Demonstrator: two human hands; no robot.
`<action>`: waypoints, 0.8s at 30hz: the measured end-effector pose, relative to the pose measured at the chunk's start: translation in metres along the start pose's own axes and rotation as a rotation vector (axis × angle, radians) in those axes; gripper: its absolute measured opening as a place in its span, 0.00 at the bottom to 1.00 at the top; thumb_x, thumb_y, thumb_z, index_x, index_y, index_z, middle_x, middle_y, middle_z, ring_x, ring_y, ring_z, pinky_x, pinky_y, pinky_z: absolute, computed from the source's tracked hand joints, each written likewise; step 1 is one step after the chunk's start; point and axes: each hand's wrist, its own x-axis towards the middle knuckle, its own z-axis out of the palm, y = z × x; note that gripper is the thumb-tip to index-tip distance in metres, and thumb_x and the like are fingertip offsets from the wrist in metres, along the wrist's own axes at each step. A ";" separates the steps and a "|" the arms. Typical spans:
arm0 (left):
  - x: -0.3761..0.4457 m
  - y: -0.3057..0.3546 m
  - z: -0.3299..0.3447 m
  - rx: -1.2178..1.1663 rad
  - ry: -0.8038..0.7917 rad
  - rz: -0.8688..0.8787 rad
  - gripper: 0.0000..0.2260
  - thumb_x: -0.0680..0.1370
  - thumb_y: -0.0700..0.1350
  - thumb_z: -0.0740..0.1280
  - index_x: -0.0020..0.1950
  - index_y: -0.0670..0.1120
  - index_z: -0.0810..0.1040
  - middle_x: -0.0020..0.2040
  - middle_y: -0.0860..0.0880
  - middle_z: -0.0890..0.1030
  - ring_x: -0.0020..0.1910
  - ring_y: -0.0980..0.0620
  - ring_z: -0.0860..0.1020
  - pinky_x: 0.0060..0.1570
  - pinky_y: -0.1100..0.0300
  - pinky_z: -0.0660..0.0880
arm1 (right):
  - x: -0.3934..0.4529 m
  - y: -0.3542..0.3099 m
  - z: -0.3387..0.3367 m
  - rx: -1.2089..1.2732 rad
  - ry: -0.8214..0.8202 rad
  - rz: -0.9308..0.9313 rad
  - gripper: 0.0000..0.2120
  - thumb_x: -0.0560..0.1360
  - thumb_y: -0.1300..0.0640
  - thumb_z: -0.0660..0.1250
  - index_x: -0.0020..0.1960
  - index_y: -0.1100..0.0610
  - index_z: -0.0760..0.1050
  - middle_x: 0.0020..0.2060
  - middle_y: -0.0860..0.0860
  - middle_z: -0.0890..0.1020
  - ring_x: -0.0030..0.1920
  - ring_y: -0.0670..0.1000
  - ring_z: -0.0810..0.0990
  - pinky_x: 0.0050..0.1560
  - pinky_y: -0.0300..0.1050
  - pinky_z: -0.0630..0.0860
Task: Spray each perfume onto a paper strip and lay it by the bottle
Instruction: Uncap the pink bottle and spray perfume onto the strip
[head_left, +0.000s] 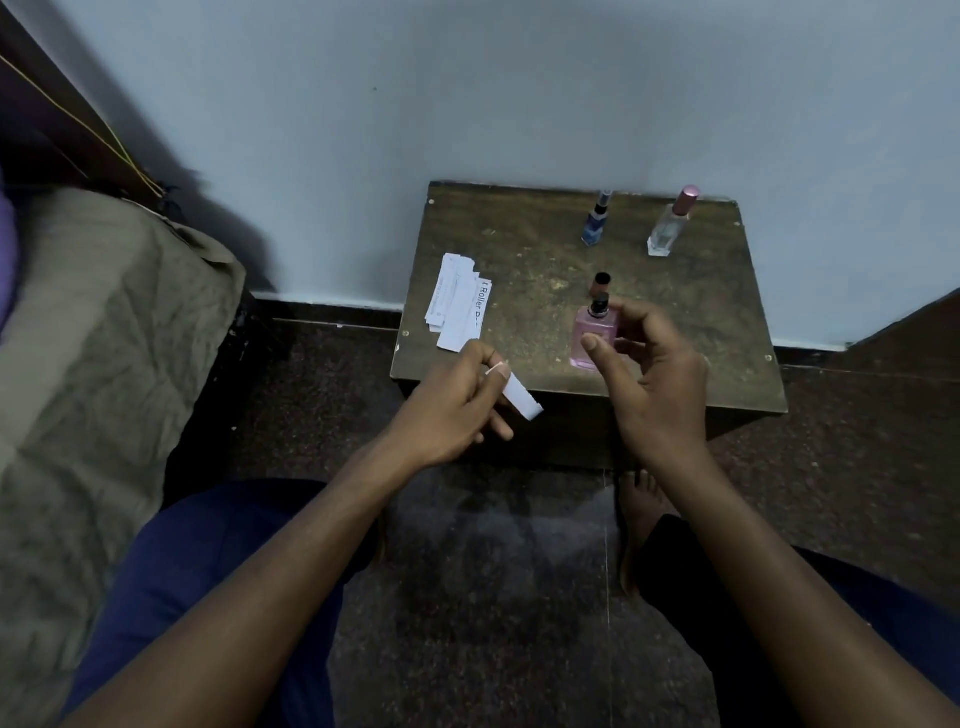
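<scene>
A pale blue painted wall (467, 93) meets a dark speckled stone floor (509, 597) at a dark skirting. A worn brown wooden table (519, 249) (scuffed, screw-studded corners) stands against it; crumpled olive bedding (104, 338) lies left.

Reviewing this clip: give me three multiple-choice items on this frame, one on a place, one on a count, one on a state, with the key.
1. Where is the stack of paper strips?
A. the table's left side
B. beside the clear bottle
C. on the floor

2. How many perfume bottles show?
A. two
B. three
C. five

3. What does the left hand hold?
A. a cap
B. nothing
C. a paper strip

Key: 1 A, the strips lie near the left edge of the table. 2 B, blue, clear and pink. 3 C, its fingers pinch the strip while the right hand holds the pink bottle.
</scene>
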 end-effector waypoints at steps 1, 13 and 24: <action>0.001 -0.001 -0.001 0.011 -0.010 -0.005 0.06 0.89 0.50 0.59 0.57 0.48 0.70 0.50 0.48 0.88 0.39 0.52 0.88 0.36 0.51 0.81 | 0.003 -0.001 0.003 0.001 0.004 0.000 0.16 0.80 0.55 0.75 0.67 0.48 0.79 0.55 0.40 0.85 0.55 0.40 0.84 0.56 0.36 0.80; 0.018 -0.002 0.000 0.017 -0.070 -0.042 0.07 0.89 0.49 0.59 0.58 0.46 0.71 0.50 0.45 0.88 0.41 0.51 0.88 0.39 0.46 0.82 | 0.092 0.018 0.051 -0.041 0.034 -0.070 0.14 0.82 0.57 0.72 0.66 0.55 0.78 0.53 0.47 0.85 0.51 0.45 0.85 0.52 0.41 0.83; 0.030 -0.011 -0.001 -0.026 -0.061 -0.077 0.06 0.89 0.52 0.59 0.55 0.52 0.70 0.46 0.46 0.88 0.42 0.49 0.88 0.40 0.46 0.83 | 0.156 0.033 0.090 -0.122 -0.039 -0.104 0.11 0.81 0.60 0.71 0.63 0.61 0.77 0.54 0.54 0.84 0.54 0.56 0.84 0.55 0.61 0.82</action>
